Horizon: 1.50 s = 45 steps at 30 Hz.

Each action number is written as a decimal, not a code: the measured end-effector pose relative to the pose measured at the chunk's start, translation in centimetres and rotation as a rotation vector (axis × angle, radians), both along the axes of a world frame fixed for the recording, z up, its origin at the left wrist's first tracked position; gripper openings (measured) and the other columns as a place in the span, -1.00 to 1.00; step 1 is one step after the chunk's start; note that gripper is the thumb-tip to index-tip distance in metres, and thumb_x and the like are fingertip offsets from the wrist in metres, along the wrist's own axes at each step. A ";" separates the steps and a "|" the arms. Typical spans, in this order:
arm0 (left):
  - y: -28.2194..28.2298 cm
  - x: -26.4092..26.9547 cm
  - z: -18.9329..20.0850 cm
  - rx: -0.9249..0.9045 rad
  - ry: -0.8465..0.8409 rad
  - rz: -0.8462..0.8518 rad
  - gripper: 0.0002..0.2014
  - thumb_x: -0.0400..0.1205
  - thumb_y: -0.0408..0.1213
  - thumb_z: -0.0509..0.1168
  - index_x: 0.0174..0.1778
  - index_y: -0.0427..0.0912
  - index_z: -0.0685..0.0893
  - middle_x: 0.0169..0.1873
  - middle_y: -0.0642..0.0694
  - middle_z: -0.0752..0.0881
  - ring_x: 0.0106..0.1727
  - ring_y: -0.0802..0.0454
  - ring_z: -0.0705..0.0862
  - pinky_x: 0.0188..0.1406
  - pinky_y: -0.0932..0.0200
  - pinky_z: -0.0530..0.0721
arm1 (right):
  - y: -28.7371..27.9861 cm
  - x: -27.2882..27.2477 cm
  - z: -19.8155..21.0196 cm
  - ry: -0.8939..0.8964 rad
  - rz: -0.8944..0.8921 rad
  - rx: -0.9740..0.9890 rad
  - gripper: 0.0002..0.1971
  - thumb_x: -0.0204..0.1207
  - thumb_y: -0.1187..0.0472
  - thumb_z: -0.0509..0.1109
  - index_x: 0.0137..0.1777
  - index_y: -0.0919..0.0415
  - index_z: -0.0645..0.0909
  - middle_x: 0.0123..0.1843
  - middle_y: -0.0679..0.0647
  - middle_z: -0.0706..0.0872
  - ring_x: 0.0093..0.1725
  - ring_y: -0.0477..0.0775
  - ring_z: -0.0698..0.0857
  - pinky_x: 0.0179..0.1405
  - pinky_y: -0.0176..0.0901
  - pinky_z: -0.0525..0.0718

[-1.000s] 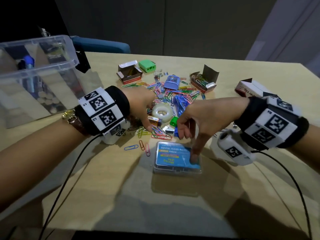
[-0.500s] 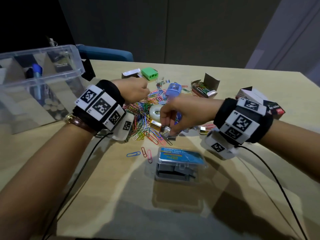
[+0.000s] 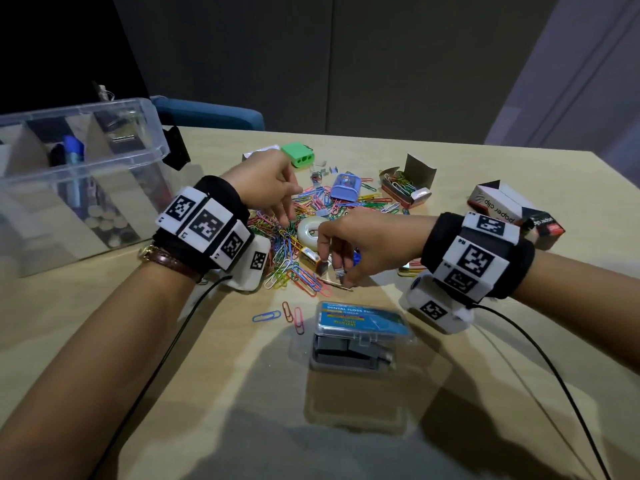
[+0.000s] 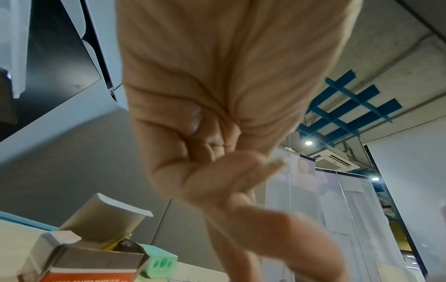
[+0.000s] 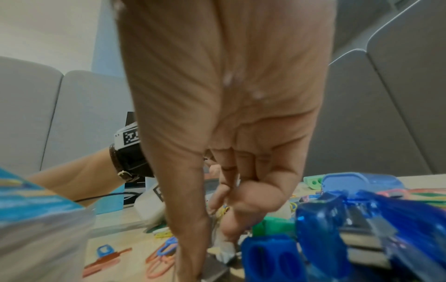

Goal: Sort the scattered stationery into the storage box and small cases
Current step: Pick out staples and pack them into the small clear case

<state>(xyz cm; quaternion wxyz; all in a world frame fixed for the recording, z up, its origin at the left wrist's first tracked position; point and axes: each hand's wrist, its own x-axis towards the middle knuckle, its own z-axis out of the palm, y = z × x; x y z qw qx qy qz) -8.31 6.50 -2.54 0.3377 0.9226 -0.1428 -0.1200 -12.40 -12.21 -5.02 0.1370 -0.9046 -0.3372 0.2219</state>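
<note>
The right hand (image 3: 360,244) reaches down at the near edge of the pile of paper clips (image 3: 294,251), with its fingertips (image 3: 343,271) pinched together on small grey staple blocks (image 3: 323,268). The left hand (image 3: 266,181) hovers over the far side of the pile with its fingers loosely spread and nothing in them. Just in front of the pile on the table (image 3: 173,358) stands a small clear case (image 3: 360,337), its blue-labelled lid raised and grey blocks already inside. The big clear storage box (image 3: 79,168) sits well apart at the far left.

The step appears to be gathering staples for the small case. It likely goes best with a firm, level pinch so the blocks do not crumble, lifting clear of the tangled clips, then lowering them flat beside those already in the case.
</note>
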 end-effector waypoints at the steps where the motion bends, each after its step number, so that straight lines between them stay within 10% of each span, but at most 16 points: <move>1: 0.2 0.1 0.0 -0.040 -0.016 0.022 -0.86 0.72 -0.32 0.25 -0.15 -0.25 0.54 -0.35 -0.24 0.81 -0.51 0.05 0.76 -0.51 0.22 0.66 | -0.2 0.0 0.0 -0.005 -0.010 0.003 -0.59 0.33 0.24 0.67 0.09 0.10 0.55 -0.12 -0.01 0.75 -0.28 -0.23 0.66 -0.23 -0.34 0.61; 6: 1.1 0.6 -0.1 -0.194 -0.051 0.074 -0.83 0.59 -0.29 0.43 -0.18 -0.36 0.74 -0.41 -0.22 0.79 -0.60 0.17 0.66 -0.60 0.36 0.56 | -1.5 0.1 0.1 -0.017 -0.060 0.003 -0.70 0.38 0.27 0.63 0.08 0.19 0.68 -0.19 -0.06 0.75 -0.34 -0.32 0.65 -0.30 -0.46 0.58; 12: 0.7 0.6 -0.3 0.054 0.131 -0.029 -0.63 0.72 -0.05 0.21 -0.16 -0.20 0.81 -0.56 0.03 0.51 -0.57 0.13 0.34 -0.62 0.31 0.33 | -3.4 0.3 2.1 -0.138 -0.095 0.038 -0.91 0.38 0.16 0.63 -0.16 0.07 0.79 -0.28 -0.17 0.79 -0.30 -0.27 0.71 -0.25 -0.37 0.62; 17: 1.0 1.4 1.1 0.041 0.153 -0.030 -0.79 0.74 -0.50 0.11 0.14 -0.29 0.65 -0.29 -0.13 0.69 -0.41 0.10 0.55 -0.60 0.41 0.56 | -6.0 1.0 5.8 -0.047 -0.343 0.280 -0.89 0.45 0.26 0.57 -0.04 0.19 0.78 -0.27 0.04 0.84 -0.26 -0.10 0.81 -0.39 -0.30 0.72; 25: 1.4 1.0 2.1 -0.130 0.186 -0.046 -0.88 0.72 -0.45 0.16 -0.05 -0.33 0.60 -0.09 -0.35 0.79 -0.25 0.00 0.83 -0.29 0.22 0.81 | -8.0 0.9 7.1 0.017 -0.467 0.416 -0.69 0.30 0.08 0.54 0.03 0.17 0.79 -0.01 0.24 0.83 0.07 0.26 0.79 0.09 0.12 0.76; 33: 0.5 0.4 1.8 0.096 -0.143 -0.082 -0.84 0.55 -0.32 0.46 -0.31 0.02 0.79 -0.18 -0.18 0.79 -0.16 -0.06 0.68 -0.09 -0.08 0.72 | -9.5 1.0 6.3 -0.038 -0.621 0.387 -0.87 0.47 0.33 0.51 -0.01 0.19 0.79 -0.09 0.01 0.84 -0.03 -0.06 0.78 0.02 -0.27 0.76; 38: -0.5 -0.5 1.4 -0.101 -0.099 -0.053 -0.90 0.50 -0.38 0.49 -0.09 -0.26 0.82 -0.31 -0.15 0.74 -0.33 0.10 0.68 -0.39 0.40 0.67 | -10.5 0.0 5.0 -0.088 -0.600 0.342 -0.81 0.45 0.35 0.53 0.05 0.18 0.79 -0.06 0.09 0.84 -0.10 -0.13 0.80 -0.21 -0.52 0.68; 45: -2.3 -1.9 1.7 -0.818 0.367 0.118 -0.78 0.44 -0.53 0.38 0.01 -0.41 0.71 -0.19 -0.26 0.82 -0.07 -0.07 0.83 -0.14 0.26 0.79 | -8.6 -1.3 4.5 -0.371 -0.537 0.513 -0.76 0.39 0.36 0.59 0.06 0.21 0.78 -0.14 -0.04 0.82 -0.11 -0.24 0.81 -0.06 -0.47 0.71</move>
